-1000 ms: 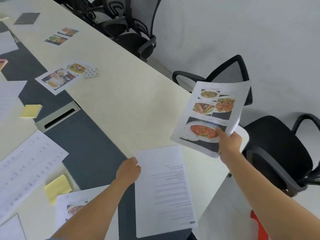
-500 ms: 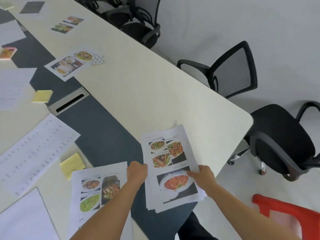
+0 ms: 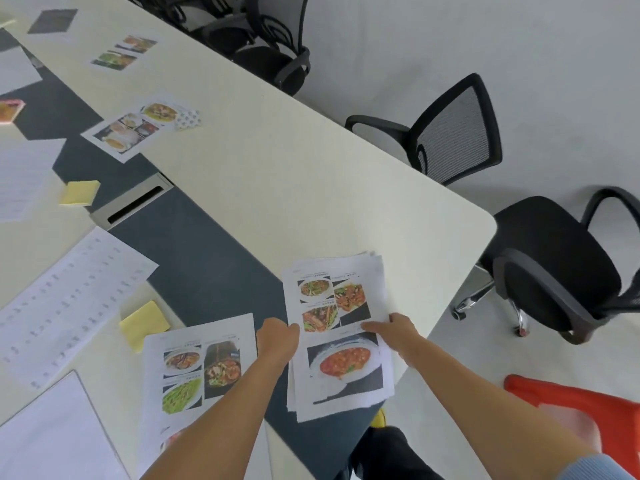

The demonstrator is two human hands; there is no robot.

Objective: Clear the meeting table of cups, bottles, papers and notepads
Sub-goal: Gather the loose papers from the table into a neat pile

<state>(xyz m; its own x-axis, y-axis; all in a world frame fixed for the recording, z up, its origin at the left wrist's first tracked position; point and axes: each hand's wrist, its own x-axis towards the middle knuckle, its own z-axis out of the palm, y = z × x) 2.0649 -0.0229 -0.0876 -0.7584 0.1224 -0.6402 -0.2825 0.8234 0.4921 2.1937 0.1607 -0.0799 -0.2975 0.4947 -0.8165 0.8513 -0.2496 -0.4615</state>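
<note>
The stack of papers [image 3: 341, 336] lies flat near the worktop's [image 3: 311, 188] rounded near-right corner, partly over the dark centre strip. The left hand [image 3: 278, 337] grips the stack's left edge; the right hand [image 3: 394, 328] rests fingers on its right edge, pressing it down. Another food-photo sheet [image 3: 197, 368] lies just left of the stack. A yellow sticky pad [image 3: 143, 323] lies beside that sheet.

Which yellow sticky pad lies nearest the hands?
The yellow sticky pad beside the near food-photo sheet; the other pad, by the cable slot, lies farther up the table.
</note>
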